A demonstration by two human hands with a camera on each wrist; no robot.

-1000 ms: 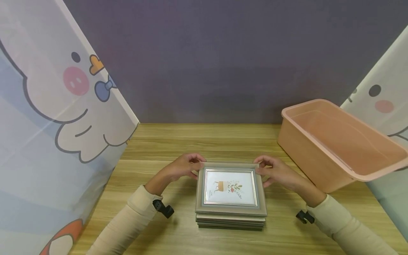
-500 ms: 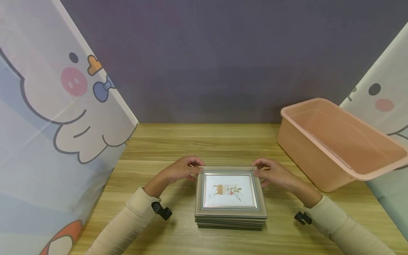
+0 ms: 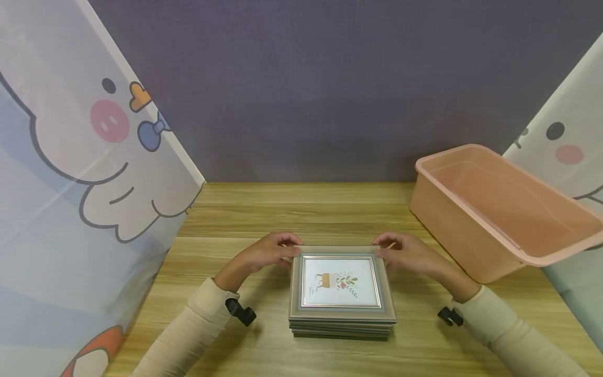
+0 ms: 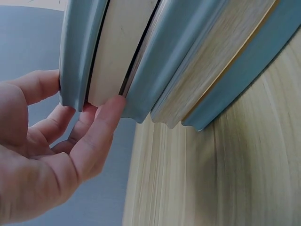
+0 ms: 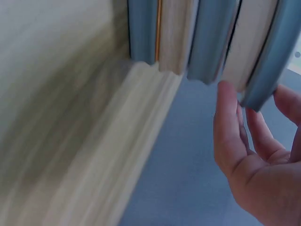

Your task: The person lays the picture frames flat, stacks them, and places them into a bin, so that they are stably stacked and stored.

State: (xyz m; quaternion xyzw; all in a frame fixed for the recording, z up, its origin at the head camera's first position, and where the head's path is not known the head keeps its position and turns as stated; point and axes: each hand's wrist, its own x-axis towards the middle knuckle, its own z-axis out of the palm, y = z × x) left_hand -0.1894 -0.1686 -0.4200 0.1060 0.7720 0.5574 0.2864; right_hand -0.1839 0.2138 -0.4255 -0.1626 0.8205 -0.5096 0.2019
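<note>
A stack of picture frames (image 3: 340, 331) lies on the wooden table in the head view. Its top picture frame (image 3: 341, 283) has a pale border and a plant print. My left hand (image 3: 267, 253) grips that frame's far left corner, thumb above and fingers at the back. At the far right corner, my right hand (image 3: 409, 254) holds the same frame likewise. In the left wrist view, the thumb touches the bluish edge of the top frame (image 4: 77, 52), and a fingertip touches the cream frame (image 4: 115, 52) beneath. The right wrist view shows a matching pinch on the top frame (image 5: 273, 56).
A pink plastic bin (image 3: 464, 220) stands at the right, its inside visible from above. Bare wooden table (image 3: 301, 209) extends behind the stack. A dark wall (image 3: 330, 94) rises at the back, with cartoon-printed panels (image 3: 141, 183) at both sides.
The top picture frame has shifted slightly toward me and settled closer over the stack. Both hands moved with it by a small amount, then stayed nearly still over the last half second.
</note>
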